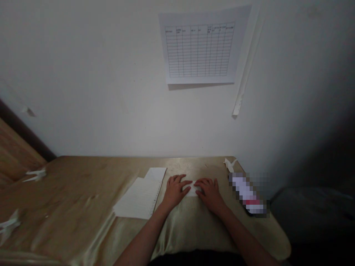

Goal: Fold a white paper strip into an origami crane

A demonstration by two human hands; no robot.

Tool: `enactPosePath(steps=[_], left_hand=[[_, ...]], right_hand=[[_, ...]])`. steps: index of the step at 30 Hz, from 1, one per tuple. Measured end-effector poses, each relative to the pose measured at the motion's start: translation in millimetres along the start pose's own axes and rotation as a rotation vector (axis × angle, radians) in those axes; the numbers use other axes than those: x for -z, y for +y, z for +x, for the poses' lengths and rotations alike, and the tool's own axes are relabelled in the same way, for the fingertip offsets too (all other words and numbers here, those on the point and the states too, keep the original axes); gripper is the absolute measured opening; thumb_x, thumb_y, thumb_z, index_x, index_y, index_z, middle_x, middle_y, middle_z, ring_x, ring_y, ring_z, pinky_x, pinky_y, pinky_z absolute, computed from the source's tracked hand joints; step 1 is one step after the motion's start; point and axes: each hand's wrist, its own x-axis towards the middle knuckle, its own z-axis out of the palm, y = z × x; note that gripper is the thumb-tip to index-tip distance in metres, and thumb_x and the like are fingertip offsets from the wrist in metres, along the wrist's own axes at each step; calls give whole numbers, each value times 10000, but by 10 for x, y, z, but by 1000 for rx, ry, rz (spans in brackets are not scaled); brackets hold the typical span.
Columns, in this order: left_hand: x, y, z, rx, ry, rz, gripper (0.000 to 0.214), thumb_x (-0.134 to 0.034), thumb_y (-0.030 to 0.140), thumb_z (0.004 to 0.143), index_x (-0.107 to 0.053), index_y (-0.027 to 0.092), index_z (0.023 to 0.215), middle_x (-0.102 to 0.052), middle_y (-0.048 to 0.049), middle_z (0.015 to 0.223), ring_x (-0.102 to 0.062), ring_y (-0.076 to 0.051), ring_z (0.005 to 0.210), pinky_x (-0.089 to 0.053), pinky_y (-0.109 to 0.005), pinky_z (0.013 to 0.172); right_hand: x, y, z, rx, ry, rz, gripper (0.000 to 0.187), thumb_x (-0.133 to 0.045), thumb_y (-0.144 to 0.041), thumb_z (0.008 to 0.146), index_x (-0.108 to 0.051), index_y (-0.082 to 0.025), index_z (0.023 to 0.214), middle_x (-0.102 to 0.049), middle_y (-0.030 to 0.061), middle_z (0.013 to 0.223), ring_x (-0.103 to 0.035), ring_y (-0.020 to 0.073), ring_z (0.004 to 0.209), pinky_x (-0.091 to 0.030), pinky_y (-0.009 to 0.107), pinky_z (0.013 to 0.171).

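Note:
Both my hands rest on a small white piece of paper (193, 190) lying on the tan cloth-covered table (83, 199). My left hand (175, 190) presses down on the paper's left part, fingers stretched flat and pointing right. My right hand (209, 192) lies on its right part, fingers flat and pointing left. The fingertips of the two hands nearly meet over the paper. Most of the paper is hidden under the hands.
A stack of white lined sheets (141, 195) lies just left of my left hand. A blurred-out object (248, 194) sits at the table's right edge. Folded white paper shapes (35, 175) lie at the far left. A printed table sheet (200, 50) hangs on the wall.

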Motion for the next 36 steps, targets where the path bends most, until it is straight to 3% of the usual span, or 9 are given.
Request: enactPosePath(steps=[7, 25, 36], left_hand=[[-10, 3, 3, 0, 8, 10, 281, -702, 376, 948, -760, 418, 1219, -636, -17, 1433, -507, -293, 1299, -384, -537, 1135], [-2, 34, 4, 31, 28, -18, 291, -768, 405, 892, -783, 418, 1182, -653, -20, 1419, -515, -311, 1293, -387, -557, 1136], [-19, 57, 14, 42, 57, -23, 237, -766, 394, 892, -810, 393, 1124, -678, -22, 1391, -535, -303, 1261, -410, -543, 1121]], right_hand=[[4, -27, -16, -6, 16, 37, 312, -511, -278, 982, -669, -339, 1244, -653, 36, 1381, -490, 286, 1358, -107, 704, 1217], [-26, -175, 2, -46, 86, -77, 194, -524, -339, 1001, -660, -299, 1133, -672, 59, 1294, -529, 304, 1280, -235, 673, 1167], [-23, -173, 12, -49, 75, -67, 179, -527, -341, 1007, -658, -286, 1117, -670, 62, 1300, -528, 307, 1277, -229, 683, 1164]])
